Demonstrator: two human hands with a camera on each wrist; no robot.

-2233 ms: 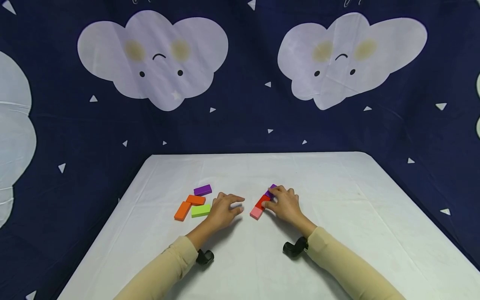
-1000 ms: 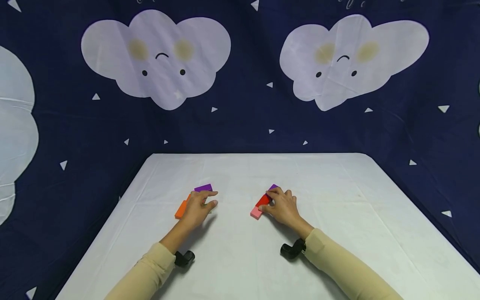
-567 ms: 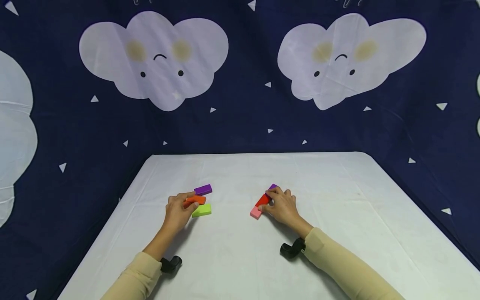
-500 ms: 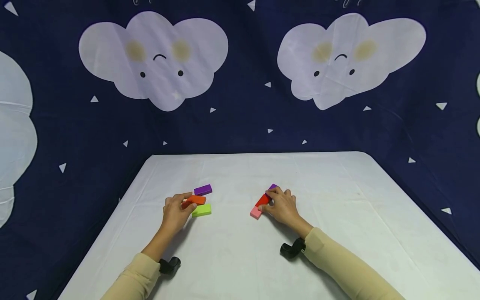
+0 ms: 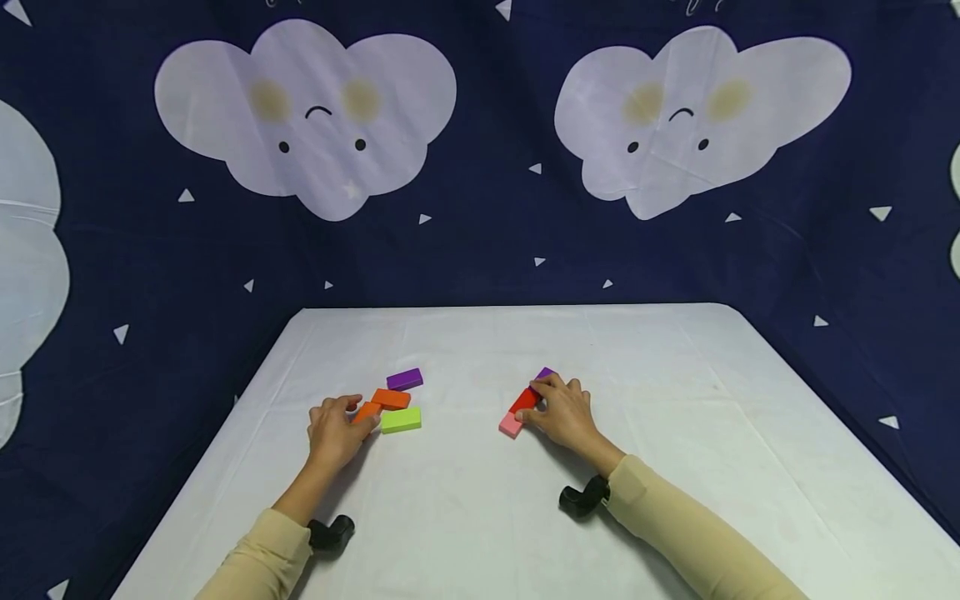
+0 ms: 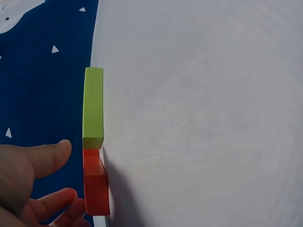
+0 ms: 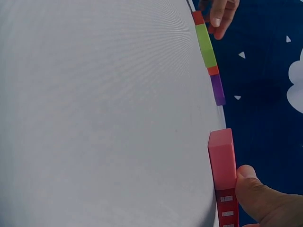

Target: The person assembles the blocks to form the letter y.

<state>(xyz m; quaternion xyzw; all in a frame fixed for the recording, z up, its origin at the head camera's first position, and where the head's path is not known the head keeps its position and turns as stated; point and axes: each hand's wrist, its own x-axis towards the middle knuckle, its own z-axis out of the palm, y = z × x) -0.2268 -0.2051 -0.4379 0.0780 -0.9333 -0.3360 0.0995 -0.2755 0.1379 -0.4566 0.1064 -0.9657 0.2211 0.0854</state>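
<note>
My left hand (image 5: 333, 432) is at the left group of blocks, thumb and index finger apart around the near end of an orange block (image 5: 367, 411). In the left wrist view a gap shows between the thumb (image 6: 54, 158) and fingers, beside the lime green block (image 6: 93, 106) and the orange one. On the right, a pink block (image 5: 511, 426), a red block (image 5: 524, 401) and a purple block (image 5: 545, 373) lie end to end in a slanting row. My right hand (image 5: 566, 414) pinches the red block there, its thumb (image 7: 251, 182) against the pink-red join.
A second orange block (image 5: 392, 399) touches the first, with a purple block (image 5: 405, 379) behind it. All lie on a white table (image 5: 660, 358). A dark blue cloth with clouds (image 5: 495, 250) hangs behind the far edge. Black wrist cameras (image 5: 581, 500) sit under both sleeves.
My left hand has moved left from the middle, over the green block, to the left orange block, then drawn slightly further left. The right hand stays on its row, its thumb slightly nearer the pink block.
</note>
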